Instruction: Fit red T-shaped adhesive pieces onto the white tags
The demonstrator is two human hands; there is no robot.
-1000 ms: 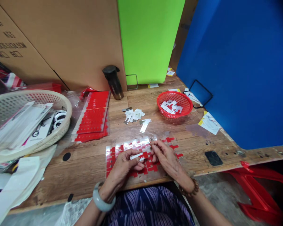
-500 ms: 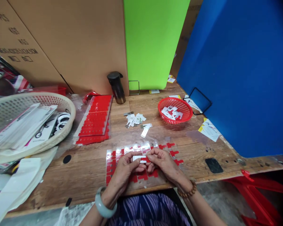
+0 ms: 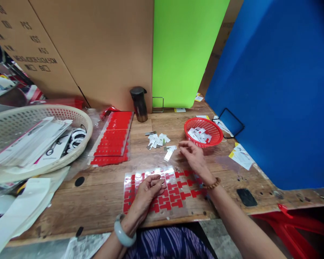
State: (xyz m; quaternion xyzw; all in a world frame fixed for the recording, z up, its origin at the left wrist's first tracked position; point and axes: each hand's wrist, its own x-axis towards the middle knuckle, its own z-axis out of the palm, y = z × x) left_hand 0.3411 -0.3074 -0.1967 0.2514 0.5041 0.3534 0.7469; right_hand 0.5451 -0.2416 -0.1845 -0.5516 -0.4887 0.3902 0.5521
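Left hand [image 3: 150,187] curled shut on red sticker sheet [image 3: 175,190]; right hand [image 3: 192,155] open, fingers apart, near small tags [image 3: 158,139].

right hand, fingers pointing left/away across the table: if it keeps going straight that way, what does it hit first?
Probably the lone white strip, lying just ahead of the right hand fingertips. Beyond it sits the pile of small white pieces. Hand height above the table is unclear, so it might pass over.

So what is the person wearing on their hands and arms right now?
Both hands are bare, no gloves and no sleeves in view. The left hand has a thick pale grey-green bangle on its wrist; the right hand has a brown wooden bead bracelet.
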